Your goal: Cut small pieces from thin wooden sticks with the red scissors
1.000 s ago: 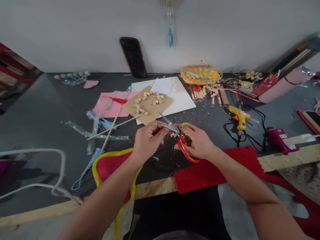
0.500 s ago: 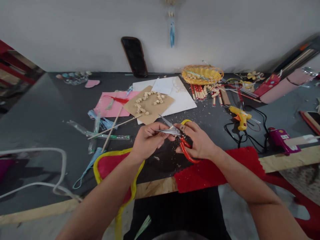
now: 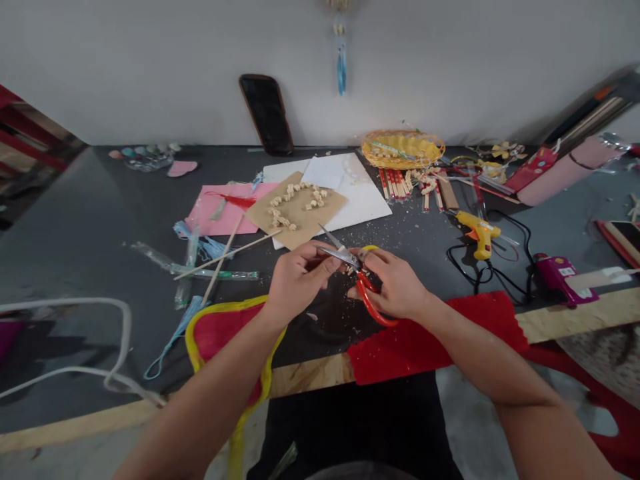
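Note:
My right hand (image 3: 393,283) is wrapped round a pair of scissors (image 3: 369,297) with red handles. Their metal blades point left and stand apart, across the fingers of my left hand (image 3: 303,277). That hand is closed in a pinch on a small pale piece (image 3: 342,248) at the blades; its kind is mostly hidden by the fingers. Pale crumbs lie on the dark tabletop below and beyond the hands. Past them, a brown paper square (image 3: 313,227) carries a curved row of small beige clusters (image 3: 287,195).
At right lie a yellow glue gun (image 3: 480,233) with a black cord and a purple device (image 3: 563,280). A wicker basket (image 3: 404,163) and red-ended sticks (image 3: 395,185) lie behind. Blue tassels (image 3: 215,248) and thin sticks are left. A red cloth (image 3: 400,353) hangs over the front edge.
The scissors have turned slightly between the hands, and the yellow bit by my right hand shows less. Both hands stay almost in place.

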Available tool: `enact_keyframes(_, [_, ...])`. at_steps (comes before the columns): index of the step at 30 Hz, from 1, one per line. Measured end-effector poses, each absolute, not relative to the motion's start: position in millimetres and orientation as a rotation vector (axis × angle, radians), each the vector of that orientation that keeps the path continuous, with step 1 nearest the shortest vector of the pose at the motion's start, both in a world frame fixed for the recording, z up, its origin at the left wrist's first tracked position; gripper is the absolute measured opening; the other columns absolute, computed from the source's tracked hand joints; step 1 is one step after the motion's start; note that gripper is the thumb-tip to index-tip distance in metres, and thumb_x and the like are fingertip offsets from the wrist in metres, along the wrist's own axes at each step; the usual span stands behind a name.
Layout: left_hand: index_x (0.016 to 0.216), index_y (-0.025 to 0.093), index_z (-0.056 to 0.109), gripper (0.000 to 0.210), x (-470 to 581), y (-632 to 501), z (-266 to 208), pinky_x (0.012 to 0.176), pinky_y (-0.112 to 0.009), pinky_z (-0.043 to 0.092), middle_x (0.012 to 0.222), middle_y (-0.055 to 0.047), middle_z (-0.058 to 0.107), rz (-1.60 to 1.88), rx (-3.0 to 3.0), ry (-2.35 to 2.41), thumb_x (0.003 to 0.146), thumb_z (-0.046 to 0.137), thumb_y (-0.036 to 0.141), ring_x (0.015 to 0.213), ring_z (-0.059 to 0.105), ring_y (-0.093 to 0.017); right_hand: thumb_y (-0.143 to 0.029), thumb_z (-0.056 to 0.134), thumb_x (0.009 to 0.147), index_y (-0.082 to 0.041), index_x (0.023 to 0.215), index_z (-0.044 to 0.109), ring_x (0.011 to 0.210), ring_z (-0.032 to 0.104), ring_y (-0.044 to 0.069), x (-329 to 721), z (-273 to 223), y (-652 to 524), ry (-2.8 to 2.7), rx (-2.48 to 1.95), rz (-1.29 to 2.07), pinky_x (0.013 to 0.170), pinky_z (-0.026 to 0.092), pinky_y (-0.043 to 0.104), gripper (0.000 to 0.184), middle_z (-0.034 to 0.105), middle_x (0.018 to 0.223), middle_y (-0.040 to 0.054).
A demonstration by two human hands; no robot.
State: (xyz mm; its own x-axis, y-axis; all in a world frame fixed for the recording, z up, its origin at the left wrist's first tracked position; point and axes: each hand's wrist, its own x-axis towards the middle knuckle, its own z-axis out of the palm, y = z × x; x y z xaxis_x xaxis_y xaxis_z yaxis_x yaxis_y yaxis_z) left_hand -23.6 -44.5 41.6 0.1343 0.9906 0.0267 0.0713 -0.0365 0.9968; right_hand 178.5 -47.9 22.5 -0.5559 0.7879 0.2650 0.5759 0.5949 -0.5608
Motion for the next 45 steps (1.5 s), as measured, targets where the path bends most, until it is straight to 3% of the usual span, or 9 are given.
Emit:
enact_keyframes(10, [0.078, 0.013, 0.067, 0.015, -27.9, -46.8, 39.9, 0.038, -0.019, 0.031, 0.065, -0.006, 0.072, 1.05, 1.278, 1.015, 0.079, 0.07, 0.028, 0.038, 0.041, -0.005, -0.064, 0.064, 0.078, -0.02, 0.137, 0.047, 0.114, 0.052, 0.03, 182.7, 19.0, -44.6, -2.306, -1.004, 0.564, 0.1, 0.048, 0.051, 0.076, 0.055, 0.117, 0.0147])
enact_keyframes(20, [0.076, 0.012, 0.067, 0.023, -27.9, -46.1, 44.7, 0.035, -0.019, 0.025, 0.063, -0.007, 0.071, 1.016, 1.119, 0.909, 0.074, 0.076, 0.033, 0.035, 0.038, -0.004, -0.064, 0.06, 0.081, -0.02, 0.137, 0.046, 0.121, 0.05, 0.029, 180.0, 19.9, -45.7, -2.26, -0.889, 0.703, 0.104, 0.044, 0.05, 0.072, 0.057, 0.127, 0.015])
enact_keyframes(26, [0.074, 0.013, 0.066, 0.024, -27.4, -45.5, 42.9, 0.035, -0.02, 0.025, 0.064, -0.007, 0.071, 1.006, 1.15, 0.947, 0.074, 0.075, 0.036, 0.035, 0.038, -0.004, -0.063, 0.062, 0.08, -0.02, 0.137, 0.045, 0.116, 0.051, 0.03, 180.8, 19.5, -45.1, -2.318, -0.957, 0.575, 0.103, 0.045, 0.052, 0.074, 0.058, 0.123, 0.0152])
enact_keyframes(40, [0.077, 0.012, 0.069, 0.025, -26.8, -44.6, 39.9, 0.036, -0.02, 0.023, 0.062, -0.006, 0.07, 1.045, 1.225, 0.985, 0.076, 0.074, 0.037, 0.037, 0.036, -0.004, -0.052, 0.059, 0.087, -0.018, 0.113, 0.055, 0.113, 0.059, 0.027, 176.9, 25.7, -51.0, -2.298, -0.956, 0.675, 0.093, 0.052, 0.042, 0.043, 0.063, 0.121, 0.016])
enact_keyframes(45, [0.072, 0.013, 0.069, 0.028, -27.2, -44.1, 37.6, 0.035, -0.02, 0.023, 0.06, -0.005, 0.069, 1.063, 1.221, 0.995, 0.075, 0.075, 0.04, 0.036, 0.035, -0.004, -0.049, 0.06, 0.087, -0.02, 0.097, 0.056, 0.089, 0.061, 0.02, 177.3, 27.0, -51.7, -2.238, -0.945, 0.76, 0.075, 0.052, 0.033, 0.031, 0.065, 0.1, 0.0091])
